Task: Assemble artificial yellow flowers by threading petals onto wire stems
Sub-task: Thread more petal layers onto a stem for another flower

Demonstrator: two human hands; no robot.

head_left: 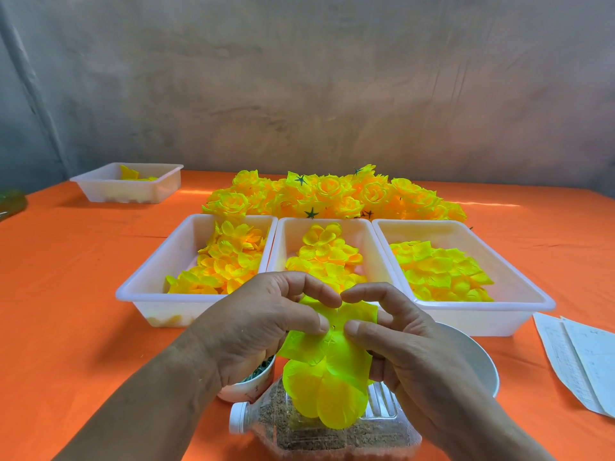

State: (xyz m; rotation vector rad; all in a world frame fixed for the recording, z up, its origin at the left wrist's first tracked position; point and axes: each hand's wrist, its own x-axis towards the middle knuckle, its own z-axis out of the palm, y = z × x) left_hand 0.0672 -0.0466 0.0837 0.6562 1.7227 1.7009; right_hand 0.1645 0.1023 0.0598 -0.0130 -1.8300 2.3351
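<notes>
Both hands pinch a stack of yellow petals (327, 361) above a plastic bottle (319, 430) lying on the orange tabletop (66, 294). The left hand (263, 327) and right hand (409, 344) have thumb and forefinger closed on the top petal. The papers (579, 354) at right carry print too small to read.

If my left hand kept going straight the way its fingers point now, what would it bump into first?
Most likely your right hand: the left hand points right across the yellow petals that both pinch, fingertips nearly touching. Depth is hard to judge from this view.

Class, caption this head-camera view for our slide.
Both hands, left hand and right hand, pinch yellow petals before three petal trays.
</notes>
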